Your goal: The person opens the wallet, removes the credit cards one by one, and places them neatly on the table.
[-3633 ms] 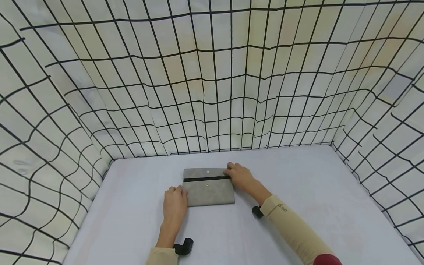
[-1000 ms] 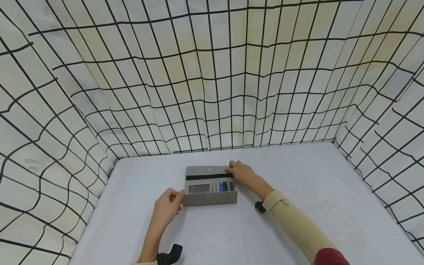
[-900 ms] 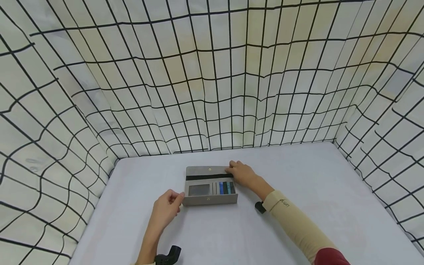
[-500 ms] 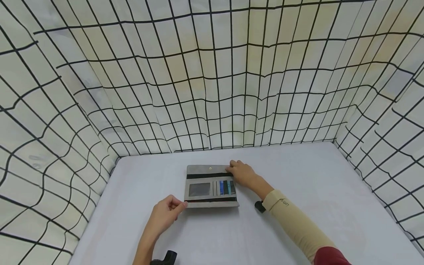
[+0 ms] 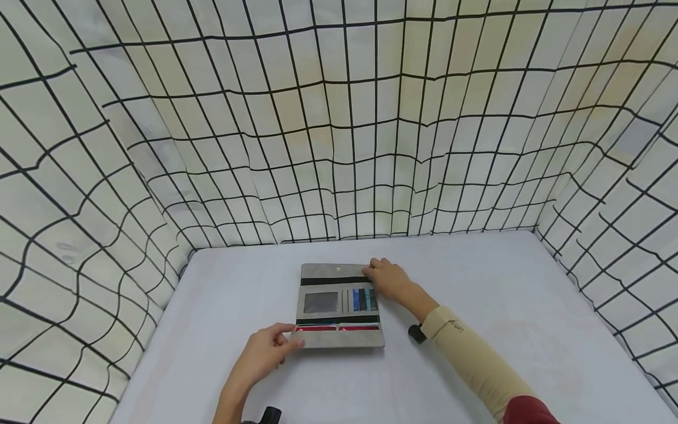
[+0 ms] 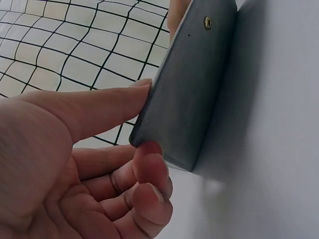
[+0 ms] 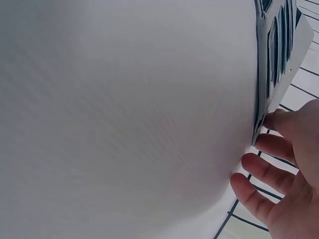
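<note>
A grey long wallet (image 5: 344,340) lies unfolded on the white table in the head view. Its middle panel has a clear window (image 5: 321,302) and blue and dark cards (image 5: 362,300) in slots; red-edged cards (image 5: 318,329) show along the near panel. My left hand (image 5: 261,357) pinches the near panel's left corner, thumb on the inner face. In the left wrist view that panel's outer side, with a brass snap (image 6: 208,23), is tilted off the table. At the far right corner my right hand (image 5: 389,279) pinches the top flap (image 5: 325,271) between thumb and fingers.
The white table (image 5: 466,277) is bordered by a pale curtain with a black grid net (image 5: 365,135) at the back and both sides. A black wrist camera mount (image 5: 416,334) sits below the right sleeve.
The wallet's near panel has been folded down toward the body, showing the middle panel, then the red-edged cards. My left hand has moved down with it; my right hand has stayed at the far corner.
</note>
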Motion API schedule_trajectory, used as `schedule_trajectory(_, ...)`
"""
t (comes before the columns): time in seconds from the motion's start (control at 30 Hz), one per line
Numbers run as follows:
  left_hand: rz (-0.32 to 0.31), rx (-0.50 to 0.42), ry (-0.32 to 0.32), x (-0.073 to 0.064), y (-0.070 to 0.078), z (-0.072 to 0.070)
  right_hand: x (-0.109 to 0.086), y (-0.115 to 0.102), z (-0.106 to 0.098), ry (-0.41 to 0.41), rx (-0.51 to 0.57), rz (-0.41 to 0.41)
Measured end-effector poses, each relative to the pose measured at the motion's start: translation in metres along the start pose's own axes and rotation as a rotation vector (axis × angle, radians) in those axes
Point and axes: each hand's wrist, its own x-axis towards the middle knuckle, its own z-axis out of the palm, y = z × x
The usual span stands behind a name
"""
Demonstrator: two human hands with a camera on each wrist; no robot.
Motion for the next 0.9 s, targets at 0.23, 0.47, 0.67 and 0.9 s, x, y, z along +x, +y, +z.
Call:
schedule_trajectory(0.23,-0.009,0.02,-0.017,-0.001,-0.006,0.006,-0.003,-0.001,0.003,-0.009,-0.008,0.007)
schedule_trajectory(0.47,0.011,0.047,-0.026,-0.004,-0.01,0.009,-0.005,-0.001,0.005,-0.004,0.035,0.017)
schedule_trajectory(0.67,-0.003,0.107,-0.022,-0.004,-0.012,0.016,-0.007,0.0,0.009,0.013,0.098,0.052)
schedule_trajectory(0.9,-0.041,0.124,-0.031,-0.002,-0.013,0.021,-0.008,0.0,0.009,0.014,0.107,0.057)
